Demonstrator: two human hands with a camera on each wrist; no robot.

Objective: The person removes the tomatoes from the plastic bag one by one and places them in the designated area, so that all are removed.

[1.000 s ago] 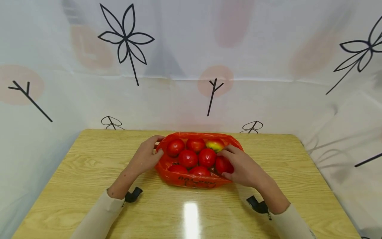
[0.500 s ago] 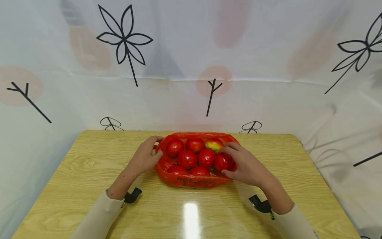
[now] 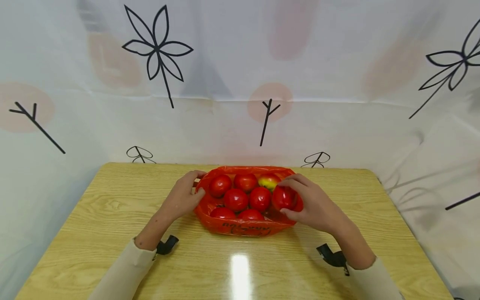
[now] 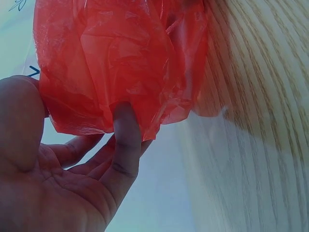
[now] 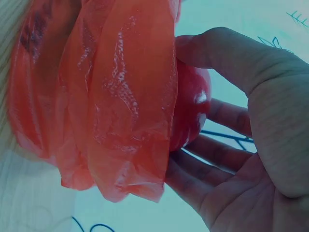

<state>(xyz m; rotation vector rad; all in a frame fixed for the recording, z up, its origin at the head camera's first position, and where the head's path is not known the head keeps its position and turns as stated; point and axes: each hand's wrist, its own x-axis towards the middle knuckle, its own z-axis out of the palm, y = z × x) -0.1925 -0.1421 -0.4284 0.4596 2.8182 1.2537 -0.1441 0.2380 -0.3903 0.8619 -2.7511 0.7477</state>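
Holding one red tomato (image 3: 283, 198) in the right grip (image 3: 318, 208), with the thumb on the near side and the fingers round the far side. Lying just left of that palm, at the right end of the open red bag (image 3: 243, 230). Showing past the film's edge in the right wrist view, but partly hidden behind the near wall there. Hard to tell from these angles about any clearance over the bag's floor. Looking nearly round, so offering no clear long axis. Within grasp of the right grip alone, and well apart from the left grip (image 3: 183, 198), with most of the load in between. Steadying the bag's left end with that left grip, with thumb and fingers curled about the film and apparently touching no tomato. Running left to right along the bag's long axis, from one grip across to the other, on the bench (image 3: 210, 266). Sharing the bag with seven other tomatoes (image 3: 236, 200), including a yellow-streaked one (image 3: 268, 182) just beyond the right fingertips. Turning chiefly, by judgement, on the closeness of tomato to film at that right end, with little room between palm and rim. Backed by a patterned cloth (image 3: 210, 129) beyond the bench.
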